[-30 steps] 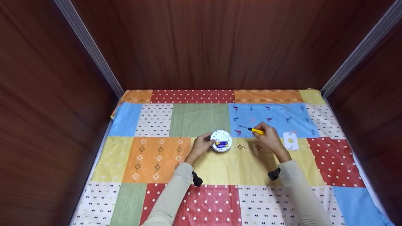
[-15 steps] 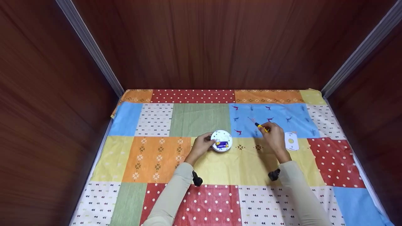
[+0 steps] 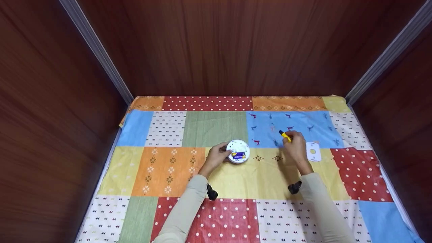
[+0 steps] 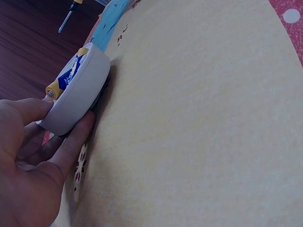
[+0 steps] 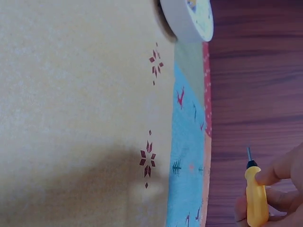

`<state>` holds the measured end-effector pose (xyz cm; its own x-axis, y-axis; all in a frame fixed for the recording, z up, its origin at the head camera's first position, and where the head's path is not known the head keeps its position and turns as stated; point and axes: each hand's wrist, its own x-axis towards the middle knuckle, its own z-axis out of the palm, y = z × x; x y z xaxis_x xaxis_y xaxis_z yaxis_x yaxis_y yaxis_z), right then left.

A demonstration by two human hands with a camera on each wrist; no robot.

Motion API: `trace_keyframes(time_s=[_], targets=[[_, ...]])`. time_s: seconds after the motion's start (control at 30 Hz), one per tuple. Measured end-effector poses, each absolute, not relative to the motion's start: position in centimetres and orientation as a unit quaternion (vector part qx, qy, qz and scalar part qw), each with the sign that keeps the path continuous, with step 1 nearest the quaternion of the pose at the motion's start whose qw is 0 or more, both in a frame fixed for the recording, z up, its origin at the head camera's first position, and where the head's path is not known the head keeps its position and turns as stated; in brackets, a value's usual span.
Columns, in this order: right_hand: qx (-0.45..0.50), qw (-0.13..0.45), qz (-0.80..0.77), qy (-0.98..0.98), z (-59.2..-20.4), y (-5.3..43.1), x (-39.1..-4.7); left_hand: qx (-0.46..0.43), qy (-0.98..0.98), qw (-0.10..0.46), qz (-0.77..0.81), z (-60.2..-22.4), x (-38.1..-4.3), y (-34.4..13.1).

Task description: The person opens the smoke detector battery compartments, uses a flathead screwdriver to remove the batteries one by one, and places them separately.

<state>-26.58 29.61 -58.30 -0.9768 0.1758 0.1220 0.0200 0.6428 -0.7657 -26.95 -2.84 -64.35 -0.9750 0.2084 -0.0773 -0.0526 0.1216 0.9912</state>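
My left hand grips the edge of a round white device, its thumb on the upper face. A blue and yellow battery lies in that face, and the left wrist view shows the battery standing proud of the rim. Over the blue patch my right hand holds a small screwdriver by its yellow handle. In the right wrist view the thumb and fingers pinch this screwdriver, whose short metal shaft points away. The device and the screwdriver are apart.
A flat white plate with a yellow round centre lies just right of my right hand. Patchwork cloth covers the table. Brown wood-grain panels rise behind and at both sides.
My right hand has turned the screwdriver from pointing left to pointing up and away, shifting slightly right. The left hand and the round device have stayed in place.
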Motion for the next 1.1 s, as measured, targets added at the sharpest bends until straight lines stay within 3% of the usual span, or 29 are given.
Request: trace_keyframes(time_s=[0.37, 0.9, 1.1], targets=[[-0.090, 0.157, 0.395, -0.901, -58.4, 29.6, -26.5, 0.046, 0.743, 0.103, 0.660, -64.2, -27.0, -2.9], [-0.110, 0.090, 0.376, -0.916, -60.5, 29.7, -25.8, 0.035, 0.742, 0.110, 0.661, -64.1, -27.0, -2.8], [-0.110, 0.092, 0.361, -0.921, -61.6, 29.3, -25.6, 0.035, 0.748, 0.109, 0.654, -64.4, -27.0, -2.8]])
